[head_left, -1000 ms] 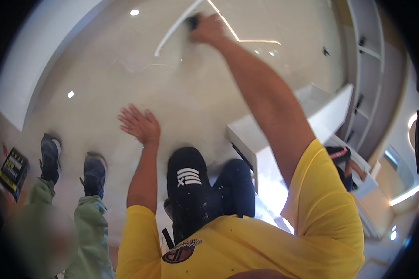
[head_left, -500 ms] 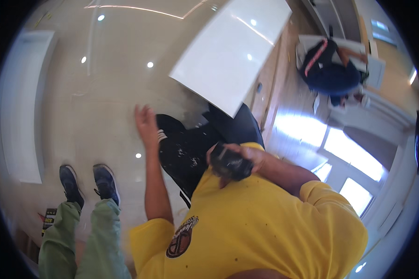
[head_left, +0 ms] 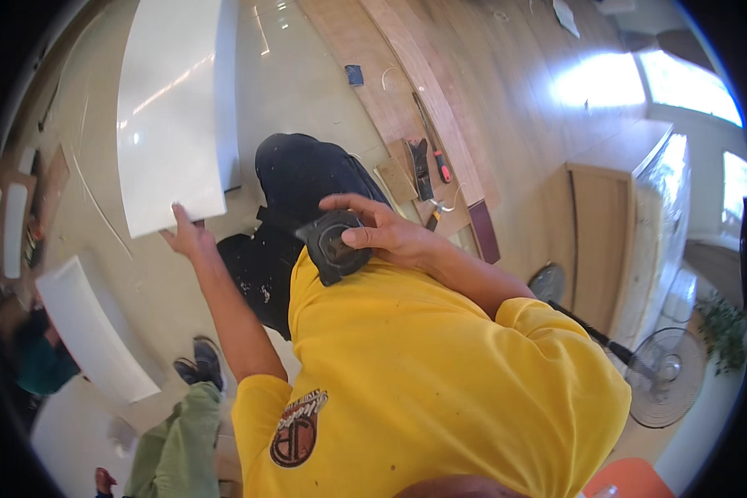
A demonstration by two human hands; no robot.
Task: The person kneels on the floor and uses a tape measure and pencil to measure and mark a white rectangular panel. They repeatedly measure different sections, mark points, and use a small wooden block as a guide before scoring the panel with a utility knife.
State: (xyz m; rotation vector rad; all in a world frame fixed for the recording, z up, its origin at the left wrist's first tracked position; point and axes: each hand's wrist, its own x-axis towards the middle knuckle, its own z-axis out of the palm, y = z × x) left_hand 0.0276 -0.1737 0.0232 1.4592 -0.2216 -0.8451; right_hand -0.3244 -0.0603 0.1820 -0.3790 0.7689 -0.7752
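My left hand [head_left: 189, 236] grips the near edge of a long white panel [head_left: 170, 124], the thumb on its top face and the fingers partly hidden beneath. In front of my yellow shirt, my right hand [head_left: 390, 236] holds a black tape measure [head_left: 337, 249], the thumb lying across its case. No blade shows pulled out of it. My dark-trousered legs [head_left: 315, 170] are bent just right of the panel.
Wooden boards [head_left: 407, 91] run along the right, carrying a black hand plane [head_left: 421, 168], a red-and-black screwdriver [head_left: 442, 166] and pliers [head_left: 434, 217]. Beyond are a wooden cabinet [head_left: 593, 241] and fan [head_left: 668, 373]. Another white panel [head_left: 100, 328] and a person's green trousers [head_left: 174, 444] are lower left.
My left hand, empty before, now holds the white panel's near edge. The view has turned rightward, so the panel appears farther left. The tape measure stays in my right hand.
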